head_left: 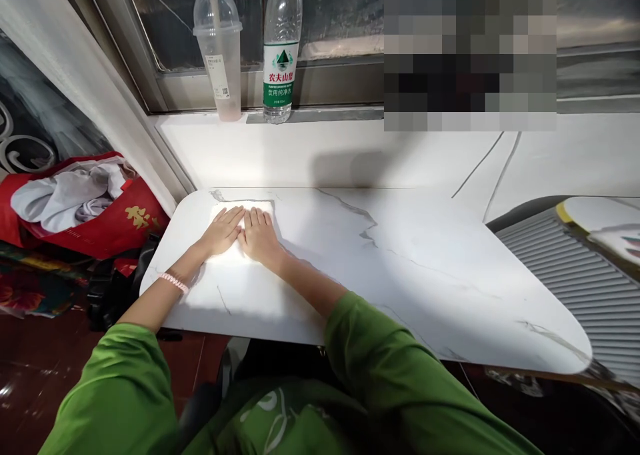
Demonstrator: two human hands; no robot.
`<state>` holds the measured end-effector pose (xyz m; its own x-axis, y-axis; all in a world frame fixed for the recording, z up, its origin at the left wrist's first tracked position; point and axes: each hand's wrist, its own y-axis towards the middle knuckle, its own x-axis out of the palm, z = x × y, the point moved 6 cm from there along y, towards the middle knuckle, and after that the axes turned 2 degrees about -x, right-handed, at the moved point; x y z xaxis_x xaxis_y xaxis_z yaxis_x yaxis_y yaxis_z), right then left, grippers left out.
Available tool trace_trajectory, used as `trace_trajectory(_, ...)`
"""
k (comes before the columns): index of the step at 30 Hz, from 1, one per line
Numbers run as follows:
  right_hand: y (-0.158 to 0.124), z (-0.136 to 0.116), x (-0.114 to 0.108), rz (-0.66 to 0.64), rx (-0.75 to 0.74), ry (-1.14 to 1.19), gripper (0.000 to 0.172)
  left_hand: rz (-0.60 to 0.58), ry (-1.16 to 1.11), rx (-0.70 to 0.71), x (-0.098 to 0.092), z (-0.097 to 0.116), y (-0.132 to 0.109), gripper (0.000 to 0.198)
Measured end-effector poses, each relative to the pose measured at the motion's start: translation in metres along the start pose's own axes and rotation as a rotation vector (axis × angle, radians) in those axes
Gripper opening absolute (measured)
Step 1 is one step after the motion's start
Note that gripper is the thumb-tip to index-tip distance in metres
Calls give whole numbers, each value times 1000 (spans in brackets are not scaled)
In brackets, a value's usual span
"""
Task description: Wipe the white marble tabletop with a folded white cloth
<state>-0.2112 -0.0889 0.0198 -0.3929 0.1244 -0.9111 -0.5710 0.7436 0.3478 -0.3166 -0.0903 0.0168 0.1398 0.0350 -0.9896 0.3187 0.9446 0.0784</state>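
Note:
A white folded cloth or paper (260,207) lies flat at the far left end of a white marble-patterned table (400,268). My left hand (223,230) and my right hand (259,236) rest side by side on it, palms down, fingers stretched flat and pointing away from me. A pink beaded band circles my left wrist. Both sleeves are green.
On the window sill stand a clear plastic cup with a dome lid and straw (220,55) and a green-labelled water bottle (281,48). A red bag stuffed with grey cloth (80,205) sits left of the table. A ribbed grey object (575,275) lies at the right.

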Motion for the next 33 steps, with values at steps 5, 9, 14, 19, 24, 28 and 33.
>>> trace_trajectory(5,-59,-40,-17,-46,-18,49,59,22,-10,18,-5,37,-70,55)
trace_trajectory(9,-97,-73,-28,-94,-44,84,61,45,-24,31,-13,62,-121,55)
trace_trajectory(14,-123,-106,-33,-116,-82,97,63,57,-13,47,-19,73,-167,54)
trace_trajectory(19,-99,-129,-21,-152,-130,141,68,34,-16,23,-21,33,-180,54)
trace_trajectory(24,-22,-130,9,-161,-129,164,68,-34,-24,-18,-25,-48,-138,57)
trace_trajectory(28,44,-99,33,-131,-78,139,65,-39,-17,-47,-23,-96,-71,58)
trace_trajectory(33,101,-49,47,-69,-16,116,60,-45,-7,-57,-18,-119,10,57)
